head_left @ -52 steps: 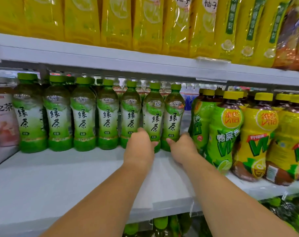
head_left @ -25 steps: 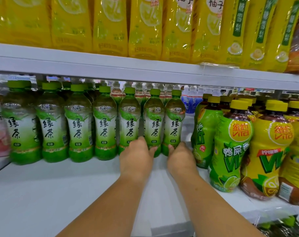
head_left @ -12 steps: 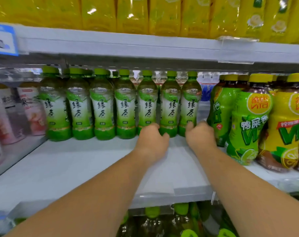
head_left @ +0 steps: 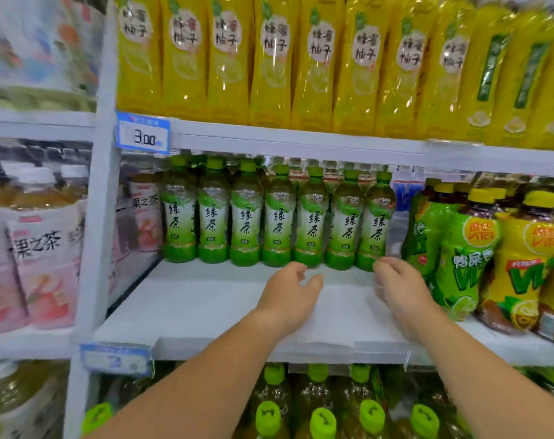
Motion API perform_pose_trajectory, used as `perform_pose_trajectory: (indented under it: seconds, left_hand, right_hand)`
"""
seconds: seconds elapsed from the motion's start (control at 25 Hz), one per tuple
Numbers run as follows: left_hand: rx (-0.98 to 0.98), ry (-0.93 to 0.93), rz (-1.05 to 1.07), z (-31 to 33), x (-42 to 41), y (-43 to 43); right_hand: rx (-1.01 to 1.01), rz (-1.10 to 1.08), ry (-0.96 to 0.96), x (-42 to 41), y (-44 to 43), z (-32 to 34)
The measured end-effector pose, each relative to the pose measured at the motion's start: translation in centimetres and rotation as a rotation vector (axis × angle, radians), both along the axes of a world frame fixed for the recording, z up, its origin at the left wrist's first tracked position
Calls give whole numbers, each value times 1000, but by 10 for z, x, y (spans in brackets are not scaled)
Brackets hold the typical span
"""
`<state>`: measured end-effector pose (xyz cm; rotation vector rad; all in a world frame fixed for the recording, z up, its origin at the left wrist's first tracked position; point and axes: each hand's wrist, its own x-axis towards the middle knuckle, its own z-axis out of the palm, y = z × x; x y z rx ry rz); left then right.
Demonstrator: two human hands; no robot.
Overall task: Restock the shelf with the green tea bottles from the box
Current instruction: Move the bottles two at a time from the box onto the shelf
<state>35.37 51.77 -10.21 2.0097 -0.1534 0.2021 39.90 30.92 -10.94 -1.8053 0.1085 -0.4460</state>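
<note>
**Reader:** Where are the green tea bottles?

**Describer:** Seven green tea bottles (head_left: 279,223) stand upright in a row, side by side, set back on the middle shelf (head_left: 206,305). More green caps show behind them. Each has a green cap and a white and green label.

**Reader:** And the hands?

**Describer:** Both reach over the shelf. The left hand (head_left: 290,294) hovers just in front of the bases near the row's middle, with its fingers loosely curled and its thumb out, holding nothing. The right hand (head_left: 402,286) is blurred. Its relaxed fingers lie by the base of the rightmost bottle and grip nothing, and I cannot tell if they touch it.

**Reader:** What hems the row in?

**Describer:** Pink fruit tea bottles (head_left: 145,217) stand to its left, beside a white upright post (head_left: 95,217). To its right, lemon tea bottles (head_left: 466,258) with yellow caps stand closer to the front edge. Bare white shelf runs from the row forward to the front lip.

**Reader:** Above and below?

**Describer:** Yellow honey pomelo drink bottles (head_left: 269,58) fill the upper shelf, whose edge carries a blue price tag (head_left: 143,136) reading 3.00. On the shelf below, only the green bottle caps (head_left: 323,419) are clear.
</note>
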Motion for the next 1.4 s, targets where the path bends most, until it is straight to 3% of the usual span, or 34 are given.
perform_pose_trajectory:
  seconds: [0.16,0.36,0.68,0.88,1.12,1.4]
  left_hand:
    - [-75,108,-34,4,-19,19]
    - [-156,222,77,18,-43,38]
    - [-20,600,57,76,-133,35]
    - [12,668,24,139,-203,11]
    - [-58,730,-40,208,-277,-20]
    - [-134,895,-142,219,-345,-55]
  right_hand:
    - [12,65,53,-32,15,-2]
    - [-2,92,167,-85,42,8]
    - [-25,227,502,-185,30,66]
    - [30,223,680,-265,8,123]
    - [51,136,848,-370,-21,178]
    - [-38,-48,946,-476,-45,206]
